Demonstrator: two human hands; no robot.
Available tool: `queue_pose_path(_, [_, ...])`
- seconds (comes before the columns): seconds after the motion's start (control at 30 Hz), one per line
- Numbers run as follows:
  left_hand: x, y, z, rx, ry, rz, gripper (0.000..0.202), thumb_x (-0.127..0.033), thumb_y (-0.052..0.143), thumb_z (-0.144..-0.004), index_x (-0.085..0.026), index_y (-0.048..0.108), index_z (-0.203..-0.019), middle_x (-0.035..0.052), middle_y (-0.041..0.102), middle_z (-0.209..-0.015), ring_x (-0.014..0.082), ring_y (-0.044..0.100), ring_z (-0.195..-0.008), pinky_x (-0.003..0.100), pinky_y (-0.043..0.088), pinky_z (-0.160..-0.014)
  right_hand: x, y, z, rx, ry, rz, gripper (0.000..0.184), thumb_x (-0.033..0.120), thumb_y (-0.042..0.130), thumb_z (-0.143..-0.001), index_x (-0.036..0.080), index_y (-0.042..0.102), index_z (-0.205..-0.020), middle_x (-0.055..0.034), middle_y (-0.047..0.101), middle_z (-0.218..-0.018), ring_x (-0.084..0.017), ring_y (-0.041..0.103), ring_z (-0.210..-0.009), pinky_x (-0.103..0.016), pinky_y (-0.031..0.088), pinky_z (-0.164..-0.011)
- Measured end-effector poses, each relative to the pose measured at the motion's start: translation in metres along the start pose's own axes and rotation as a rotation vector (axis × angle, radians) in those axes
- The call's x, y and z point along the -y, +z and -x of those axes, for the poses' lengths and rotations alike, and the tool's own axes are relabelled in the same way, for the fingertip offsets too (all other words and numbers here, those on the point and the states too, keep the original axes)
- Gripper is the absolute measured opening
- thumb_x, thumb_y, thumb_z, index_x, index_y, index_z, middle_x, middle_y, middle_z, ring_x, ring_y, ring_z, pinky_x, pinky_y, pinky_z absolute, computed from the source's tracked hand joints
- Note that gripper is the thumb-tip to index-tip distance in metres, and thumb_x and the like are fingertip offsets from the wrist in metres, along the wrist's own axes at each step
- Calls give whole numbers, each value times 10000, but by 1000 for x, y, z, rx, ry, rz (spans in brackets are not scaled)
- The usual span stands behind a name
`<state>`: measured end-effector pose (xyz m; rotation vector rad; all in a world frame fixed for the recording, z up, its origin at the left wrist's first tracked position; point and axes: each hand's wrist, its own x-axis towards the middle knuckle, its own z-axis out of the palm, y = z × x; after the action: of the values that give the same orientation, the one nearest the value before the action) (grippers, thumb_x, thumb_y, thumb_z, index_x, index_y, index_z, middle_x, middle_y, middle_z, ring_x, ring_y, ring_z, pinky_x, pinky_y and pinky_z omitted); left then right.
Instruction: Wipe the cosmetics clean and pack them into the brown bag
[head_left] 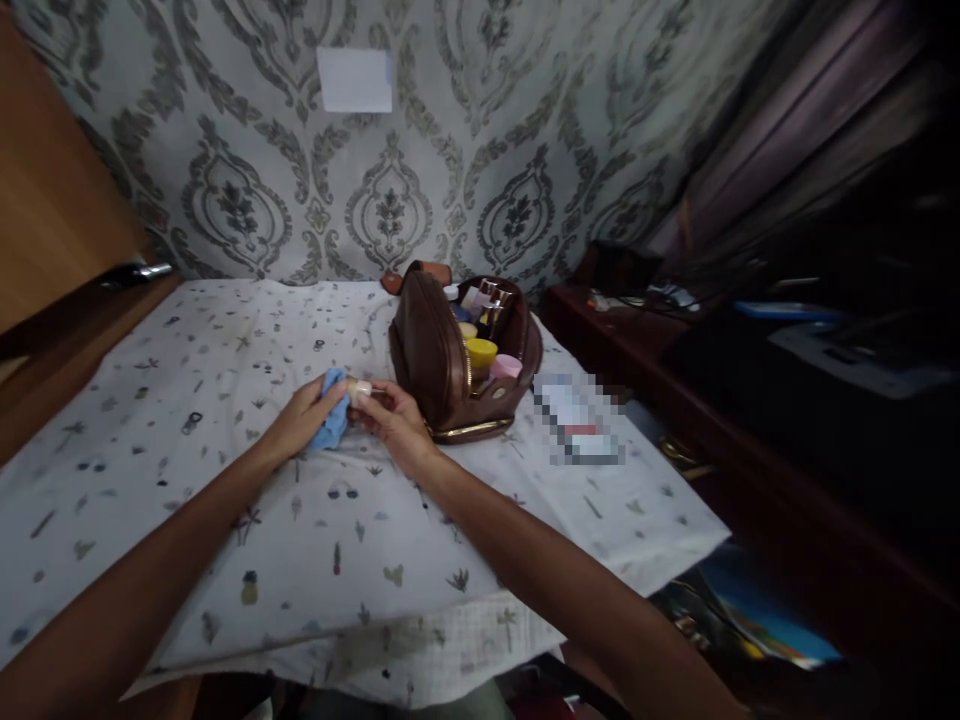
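My left hand (306,416) is closed around a light blue cloth (331,420), pressed against a small cream-coloured container (358,390). My right hand (394,418) grips that container from the right side. Both hands hover just above a white patterned tablecloth (225,480). Right beside my right hand stands an open brown toiletry bag (442,370) filled with several small jars and tubes, among them a yellow lid (480,351) and a pink lid (506,366).
A blurred flat packet (577,420) lies on the cloth right of the bag. A dark wooden shelf (675,400) with clutter runs along the right. A wooden panel (52,220) stands at left, patterned wallpaper behind. The table's front edge (360,660) is near my body.
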<state>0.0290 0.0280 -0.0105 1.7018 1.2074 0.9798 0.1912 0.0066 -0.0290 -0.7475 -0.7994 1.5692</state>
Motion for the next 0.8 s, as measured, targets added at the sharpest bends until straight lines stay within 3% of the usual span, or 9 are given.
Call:
queue_pose_path(0.07, [0,-1,0,3,6,-49,633,-761,514,-803,-146,624,-904,28,638,-789,190,575,-746,301,489,-717,-1,-1,0,1,-13,30,503,366,905,-556,207,631,-947,42,662,-785,-98,647,-642,-212,492,-570])
queue_pose_path(0.17, [-4,-3,1,41,57,-70,604,-721,518,-829,-163,620,-1035,43,670,-916,203,600,-829,309,492,-793,-1,-1,-1,-8,-28,78,535,392,899,-556,211,608,-967,54,644,-762,-93,638,-618,-209,480,-554])
queue_pose_path(0.5, [-7,-5,3,130,190,-123,476,-533,550,-897,-187,561,-1225,42,643,-1085,207,599,-975,295,471,-892,-3,-5,-4,20,42,132,558,677,746,-658,209,536,-876,68,609,-630,-81,563,-460,-204,376,-432])
queue_pose_path(0.63, [-4,-6,2,114,193,-109,478,-537,513,-917,-181,552,-1234,43,640,-1065,195,597,-954,287,470,-880,1,-4,-3,10,52,117,546,614,769,-684,221,541,-987,64,622,-652,-95,578,-486,-212,399,-461])
queue_pose_path(0.8, [-1,-6,1,86,133,-65,505,-575,484,-914,-178,560,-1215,22,631,-937,167,564,-791,266,477,-726,3,-3,0,36,17,88,555,473,836,-660,226,539,-1058,69,627,-647,-100,585,-505,-202,375,-463])
